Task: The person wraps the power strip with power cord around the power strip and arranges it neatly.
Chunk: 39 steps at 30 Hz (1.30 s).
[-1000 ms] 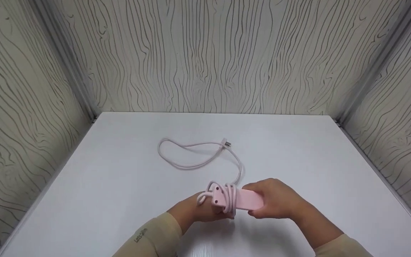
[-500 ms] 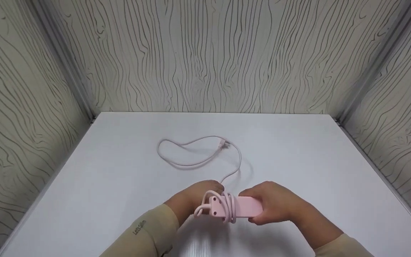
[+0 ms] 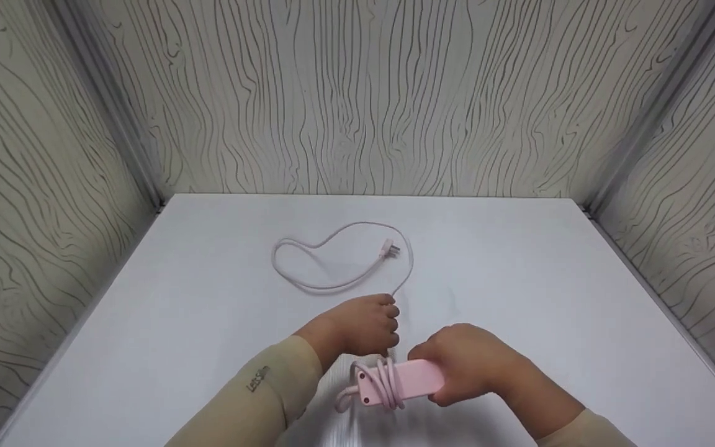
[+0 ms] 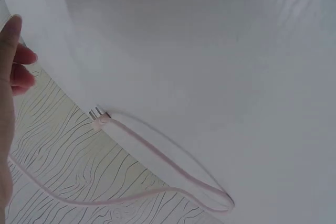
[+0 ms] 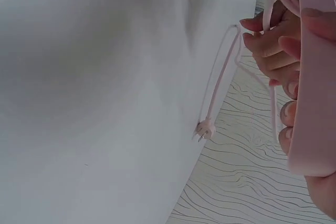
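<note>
The right hand (image 3: 472,363) held the pink bar (image 3: 419,377) above the worktop (image 3: 537,273), its fingers wrapped round one end. Several turns of the cord (image 3: 317,287) circled the bar near its other end. The left hand's (image 3: 364,324) fingers were curled round the cord just beyond, and the plug (image 3: 388,248) lay farther off beside the cord's loose loop

The left hand (image 3: 367,324) is holding its fingers curled; the right hand (image 3: 472,365) is gripping, nearer and rightward.
</note>
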Each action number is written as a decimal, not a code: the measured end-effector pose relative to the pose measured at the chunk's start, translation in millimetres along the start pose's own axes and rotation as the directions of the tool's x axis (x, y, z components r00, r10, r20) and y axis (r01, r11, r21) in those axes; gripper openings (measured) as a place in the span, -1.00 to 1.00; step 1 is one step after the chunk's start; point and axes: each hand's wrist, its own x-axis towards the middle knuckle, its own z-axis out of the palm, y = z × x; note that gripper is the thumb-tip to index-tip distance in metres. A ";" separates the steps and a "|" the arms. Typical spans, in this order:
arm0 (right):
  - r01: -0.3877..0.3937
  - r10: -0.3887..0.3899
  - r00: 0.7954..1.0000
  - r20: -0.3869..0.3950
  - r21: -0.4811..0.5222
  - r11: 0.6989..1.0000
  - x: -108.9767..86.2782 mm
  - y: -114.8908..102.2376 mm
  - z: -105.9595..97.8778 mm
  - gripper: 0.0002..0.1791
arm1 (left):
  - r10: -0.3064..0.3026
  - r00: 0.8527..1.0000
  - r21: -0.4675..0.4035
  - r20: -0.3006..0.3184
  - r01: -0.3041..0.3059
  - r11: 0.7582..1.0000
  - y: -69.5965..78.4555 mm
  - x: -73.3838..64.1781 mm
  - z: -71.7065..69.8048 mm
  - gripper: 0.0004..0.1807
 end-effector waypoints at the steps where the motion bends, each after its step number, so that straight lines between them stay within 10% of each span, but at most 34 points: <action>1: -0.010 0.010 1.000 0.009 -0.003 1.000 -0.1 -0.4 0.6 -0.74 | -0.007 1.000 0.025 -0.001 0.007 1.000 -1.0 0.4 -1.8 -0.78; 22: -0.335 0.326 0.941 0.090 0.132 0.933 -0.5 4.1 4.0 -0.75 | -0.246 0.969 0.014 -0.030 0.246 0.969 -7.4 4.8 -18.7 -0.93; 39: -0.512 0.515 0.857 0.034 0.175 0.841 3.9 -0.2 3.8 -0.71 | -0.541 0.828 -0.296 0.149 0.560 0.774 10.3 10.6 -43.9 -0.72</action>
